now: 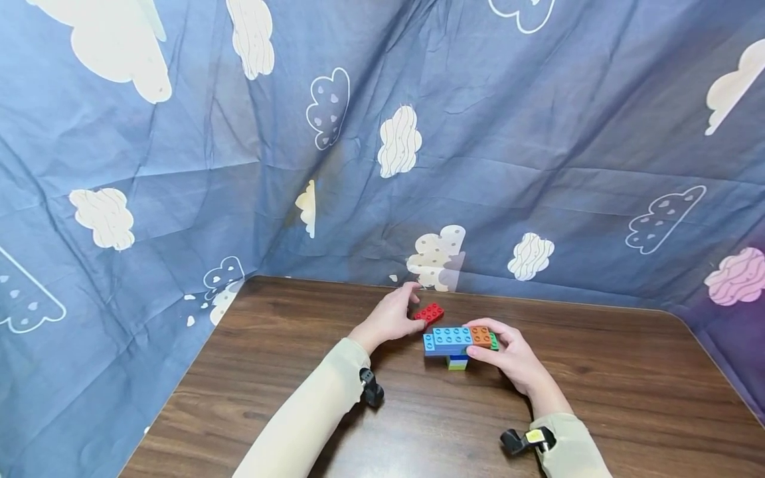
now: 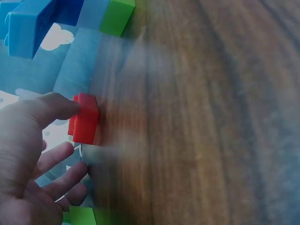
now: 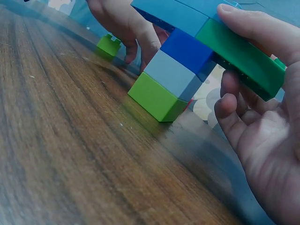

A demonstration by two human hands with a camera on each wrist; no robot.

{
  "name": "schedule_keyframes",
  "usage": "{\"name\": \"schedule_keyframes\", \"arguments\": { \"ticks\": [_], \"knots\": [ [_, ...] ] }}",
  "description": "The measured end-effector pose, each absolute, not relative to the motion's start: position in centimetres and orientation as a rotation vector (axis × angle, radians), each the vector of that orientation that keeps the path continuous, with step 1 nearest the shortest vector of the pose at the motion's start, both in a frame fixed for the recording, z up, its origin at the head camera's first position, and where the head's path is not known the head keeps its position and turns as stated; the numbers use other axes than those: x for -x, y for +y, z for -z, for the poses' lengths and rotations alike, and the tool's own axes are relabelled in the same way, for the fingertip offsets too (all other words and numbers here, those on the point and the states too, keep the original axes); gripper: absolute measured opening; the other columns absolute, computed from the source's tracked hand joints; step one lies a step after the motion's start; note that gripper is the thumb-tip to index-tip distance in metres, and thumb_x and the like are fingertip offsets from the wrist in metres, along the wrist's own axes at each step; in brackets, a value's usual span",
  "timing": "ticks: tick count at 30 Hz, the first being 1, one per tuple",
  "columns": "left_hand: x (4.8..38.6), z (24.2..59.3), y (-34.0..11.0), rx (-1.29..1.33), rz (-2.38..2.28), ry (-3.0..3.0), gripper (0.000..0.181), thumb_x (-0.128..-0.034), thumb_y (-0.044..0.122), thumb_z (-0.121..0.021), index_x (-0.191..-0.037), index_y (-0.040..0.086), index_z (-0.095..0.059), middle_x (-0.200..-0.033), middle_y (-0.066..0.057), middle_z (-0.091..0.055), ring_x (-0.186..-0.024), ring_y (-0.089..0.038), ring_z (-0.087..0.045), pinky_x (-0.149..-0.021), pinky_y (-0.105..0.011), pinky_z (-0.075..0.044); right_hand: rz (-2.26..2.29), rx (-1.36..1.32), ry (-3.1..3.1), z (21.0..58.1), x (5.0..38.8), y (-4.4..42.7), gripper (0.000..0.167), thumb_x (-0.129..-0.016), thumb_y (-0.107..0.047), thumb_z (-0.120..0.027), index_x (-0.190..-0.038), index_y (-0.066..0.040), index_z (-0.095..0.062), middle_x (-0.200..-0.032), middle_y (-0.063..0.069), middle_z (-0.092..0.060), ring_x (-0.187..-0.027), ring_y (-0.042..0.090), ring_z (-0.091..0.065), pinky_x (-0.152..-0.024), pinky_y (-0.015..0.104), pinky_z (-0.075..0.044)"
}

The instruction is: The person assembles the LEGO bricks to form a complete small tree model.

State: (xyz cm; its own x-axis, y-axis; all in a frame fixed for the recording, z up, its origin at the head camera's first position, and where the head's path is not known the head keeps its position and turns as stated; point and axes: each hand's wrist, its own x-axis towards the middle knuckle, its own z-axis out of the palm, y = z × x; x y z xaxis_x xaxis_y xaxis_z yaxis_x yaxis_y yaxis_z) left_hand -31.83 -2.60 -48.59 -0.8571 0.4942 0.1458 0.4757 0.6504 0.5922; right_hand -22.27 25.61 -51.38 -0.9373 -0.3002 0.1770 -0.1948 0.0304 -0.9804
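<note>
In the head view, my right hand (image 1: 514, 355) grips the right end of a toy building-brick structure (image 1: 452, 337). Light blue bricks and an orange brick (image 1: 481, 335) form its wide top, with a green brick (image 3: 239, 58) below at that end. Its narrow column stacks a dark blue brick (image 3: 187, 52), a pale blue-grey brick (image 3: 172, 75) and a lime brick (image 3: 157, 97) standing on the table. My left hand (image 1: 391, 317) is around a red brick (image 1: 429, 313), fingers spread; its thumb overlaps the brick in the left wrist view, and contact is unclear.
Another lime brick (image 3: 108, 46) sits beyond the left hand, hidden in the head view. The brown wooden table (image 1: 269, 372) ends at a blue cloud-patterned cloth (image 1: 358, 219) behind and at the sides. Both forearms reach in from the front.
</note>
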Motion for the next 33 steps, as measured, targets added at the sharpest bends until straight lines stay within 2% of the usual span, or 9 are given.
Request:
{"name": "schedule_keyframes", "arguments": {
  "ticks": [7,15,22,33],
  "knots": [
    [32.6,48.7,-2.2,-0.790,-0.992,2.840,0.071,-0.0923,0.015,-0.083,-0.155,0.006,-0.050,-0.127,-0.005,-0.073,-0.112,-0.021,-0.068,-0.103,-0.036,-0.053,2.069,0.524,2.192,51.3,22.2,25.7,0.041,-0.100,0.000,-0.077,-0.139,-0.002,-0.065,-0.121,0.003,-0.072,-0.103,0.015,-0.073,-0.087,0.029,-0.062],
    [33.0,48.7,-1.4,-0.785,-0.944,2.823,0.063,-0.0967,0.025,-0.087,-0.151,0.009,-0.059,-0.123,-0.004,-0.074,-0.115,-0.022,-0.068,-0.107,-0.038,-0.053,2.072,0.527,2.202,51.3,22.4,25.8,0.040,-0.100,0.002,-0.076,-0.138,-0.002,-0.065,-0.121,0.003,-0.072,-0.101,0.015,-0.073,-0.086,0.030,-0.062],
    [33.5,48.9,-2.3,-0.803,-0.955,2.823,0.055,-0.0962,0.024,-0.087,-0.145,0.009,-0.067,-0.120,-0.004,-0.077,-0.115,-0.020,-0.070,-0.108,-0.038,-0.053,2.052,0.480,2.262,51.4,22.7,25.0,0.044,-0.097,-0.001,-0.081,-0.139,-0.001,-0.066,-0.121,0.002,-0.074,-0.102,0.015,-0.074,-0.087,0.030,-0.062],
    [33.9,49.1,-3.6,-0.857,-0.862,2.882,0.037,-0.0947,0.020,-0.087,-0.129,0.009,-0.076,-0.120,-0.007,-0.078,-0.115,-0.025,-0.069,-0.108,-0.041,-0.052,2.040,0.453,2.282,51.4,22.7,24.3,0.046,-0.097,-0.005,-0.083,-0.139,-0.002,-0.067,-0.123,0.005,-0.073,-0.102,0.017,-0.074,-0.087,0.030,-0.062]
  ]
}}
